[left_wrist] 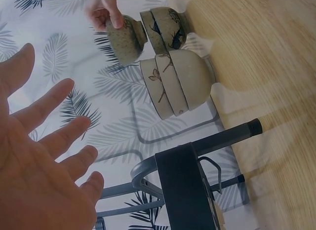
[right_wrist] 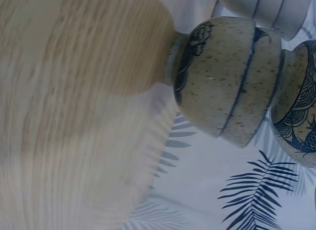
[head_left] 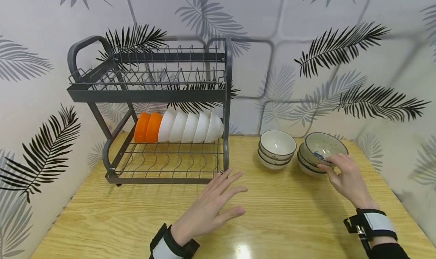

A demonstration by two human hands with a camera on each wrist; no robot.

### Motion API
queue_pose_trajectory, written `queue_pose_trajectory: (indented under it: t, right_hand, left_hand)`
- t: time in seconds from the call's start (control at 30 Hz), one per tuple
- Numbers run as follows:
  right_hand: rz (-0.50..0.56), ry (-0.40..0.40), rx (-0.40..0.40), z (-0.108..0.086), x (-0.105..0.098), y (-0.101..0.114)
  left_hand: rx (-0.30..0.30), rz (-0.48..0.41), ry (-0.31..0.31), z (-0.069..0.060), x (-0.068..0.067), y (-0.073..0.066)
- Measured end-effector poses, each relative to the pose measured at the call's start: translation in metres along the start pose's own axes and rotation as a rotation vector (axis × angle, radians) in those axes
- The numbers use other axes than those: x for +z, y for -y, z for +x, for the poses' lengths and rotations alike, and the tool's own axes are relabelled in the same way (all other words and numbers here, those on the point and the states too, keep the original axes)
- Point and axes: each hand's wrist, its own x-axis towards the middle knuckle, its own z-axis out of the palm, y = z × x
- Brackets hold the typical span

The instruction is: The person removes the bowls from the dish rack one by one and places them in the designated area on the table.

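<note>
My right hand [head_left: 349, 179] pinches the rim of a speckled grey-green bowl [head_left: 321, 145], thumb and fingers at its near right side. That bowl [left_wrist: 124, 42] is lifted and tilted just over two stacked speckled bowls [head_left: 306, 166] with dark blue patterns. In the right wrist view, the stacked pair [right_wrist: 222, 77] stands on the table, and the held bowl [right_wrist: 298, 111] is partly cut off at the edge. My left hand [head_left: 214, 204] hovers above the table in front of the rack, fingers spread, holding nothing. Nearby stands a stack of white bowls [head_left: 276, 149] with a branch pattern.
A dark two-tier dish rack [head_left: 146, 96] stands at the left. On its lower tier, white bowls [head_left: 190, 127] and two orange bowls [head_left: 148, 127] are nested on their sides in a row. The wooden table [head_left: 272, 213] meets a leaf-patterned wall covering [head_left: 259, 62] behind.
</note>
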Motion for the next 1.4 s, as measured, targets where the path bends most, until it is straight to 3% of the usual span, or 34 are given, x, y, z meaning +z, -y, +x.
queue_pose_trajectory:
  t: [0.3, 0.77, 1.1, 1.4]
  right_hand:
    - [-0.060, 0.036, -0.008, -0.005, 0.013, -0.013]
    - [-0.071, 0.123, 0.087, -0.008, 0.019, -0.014]
    - [-0.022, 0.232, 0.292, -0.007, 0.016, -0.006]
    - [-0.046, 0.094, 0.352, 0.006, 0.026, 0.019]
  left_hand:
    - [-0.011, -0.017, 0.014, 0.000, -0.001, 0.000]
    - [-0.004, 0.001, 0.021, 0.000, 0.000, 0.000]
    - [-0.013, -0.024, 0.034, 0.000, 0.000, 0.001]
    - [-0.022, -0.033, 0.043, 0.000, 0.002, 0.002]
